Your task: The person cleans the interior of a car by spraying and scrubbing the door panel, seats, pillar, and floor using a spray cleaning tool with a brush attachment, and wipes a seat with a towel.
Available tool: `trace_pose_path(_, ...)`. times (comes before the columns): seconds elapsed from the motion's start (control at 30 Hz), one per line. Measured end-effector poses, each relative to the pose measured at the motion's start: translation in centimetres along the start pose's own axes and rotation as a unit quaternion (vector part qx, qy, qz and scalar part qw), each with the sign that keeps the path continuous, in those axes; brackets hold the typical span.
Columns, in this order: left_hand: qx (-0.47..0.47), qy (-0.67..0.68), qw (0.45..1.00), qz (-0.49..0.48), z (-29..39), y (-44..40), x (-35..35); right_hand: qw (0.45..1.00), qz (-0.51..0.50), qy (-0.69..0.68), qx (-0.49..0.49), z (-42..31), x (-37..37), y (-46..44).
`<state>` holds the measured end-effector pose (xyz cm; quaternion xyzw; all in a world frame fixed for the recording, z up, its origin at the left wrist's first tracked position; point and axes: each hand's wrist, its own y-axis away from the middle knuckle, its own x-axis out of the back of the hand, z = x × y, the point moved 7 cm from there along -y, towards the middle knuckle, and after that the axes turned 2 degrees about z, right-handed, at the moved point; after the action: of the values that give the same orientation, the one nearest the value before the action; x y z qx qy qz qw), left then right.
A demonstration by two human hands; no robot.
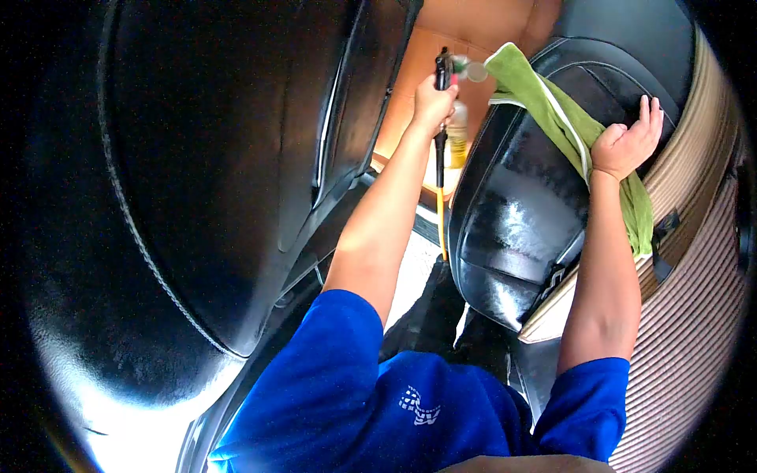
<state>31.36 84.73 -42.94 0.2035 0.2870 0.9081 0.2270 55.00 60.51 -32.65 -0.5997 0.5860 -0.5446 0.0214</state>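
My left hand (432, 106) is wrapped round the grip of a black spray gun (443, 69). Below the grip hangs a clear bottle (457, 146) with yellow liquid, and an orange hose (441, 225) runs down from the handle. The gun's front end is blurred and points right, towards a green cloth (544, 102) with white edging. That cloth lies across a black leather seat part (528, 213). My right hand (628, 144) rests over the cloth with its fingers stretched out, its wrist crossing the fabric; it grips nothing that I can see.
A large black leather seat (205, 134) with pale stitching fills the left side. Behind the spray gun is a brown panel (473, 24). Ribbed beige trim (678, 339) curves down the right side, with a dark buckle-like piece (666, 229) on it.
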Motion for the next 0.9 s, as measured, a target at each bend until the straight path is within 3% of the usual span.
trace_pose_path(0.07, 0.005, 0.048, 0.997, -0.055, 0.9, 0.5, -1.6, 1.000, 0.006, -0.002, 0.011, 0.0, 0.0, 0.1)
trace_pose_path(0.17, 0.050, 0.009, 0.989, -0.137, 0.9, 1.7, -2.8, 1.000, 0.008, -0.004, 0.009, 0.1, -0.1, 0.2)
trace_pose_path(0.27, 0.086, -0.010, 0.983, -0.161, 0.9, 1.5, -1.2, 1.000, 0.009, -0.004, 0.007, 0.2, -0.1, 0.1)
trace_pose_path(0.37, 0.085, -0.004, 0.992, -0.090, 1.3, 0.9, 1.2, 1.000, 0.006, 0.000, 0.008, 0.1, -0.1, 0.2)
trace_pose_path(0.43, 0.021, 0.035, 0.999, 0.027, 1.4, 0.4, 2.4, 1.000, 0.007, 0.003, 0.007, 0.2, -0.1, 0.3)
trace_pose_path(0.5, 0.048, 0.038, 0.998, 0.001, 0.8, 0.2, 2.4, 1.000, 0.009, 0.004, 0.009, 0.1, -0.2, 0.1)
trace_pose_path(0.6, 0.124, -0.016, 0.983, -0.138, 0.1, 2.7, 1.1, 1.000, 0.007, 0.005, 0.008, 0.1, -0.1, 0.2)
trace_pose_path(0.77, 0.077, 0.089, 0.993, 0.005, -2.4, 1.9, 4.0, 1.000, 0.000, 0.004, 0.002, 0.2, -0.1, 0.3)
trace_pose_path(0.8, 0.071, 0.057, 0.995, 0.044, -2.5, 2.0, 4.4, 1.000, -0.001, 0.004, 0.002, 0.3, -0.2, 0.3)
trace_pose_path(0.9, 0.106, -0.032, 0.993, -0.039, -3.3, 3.7, 3.8, 1.000, 0.003, 0.001, 0.003, 0.4, -0.3, 0.3)
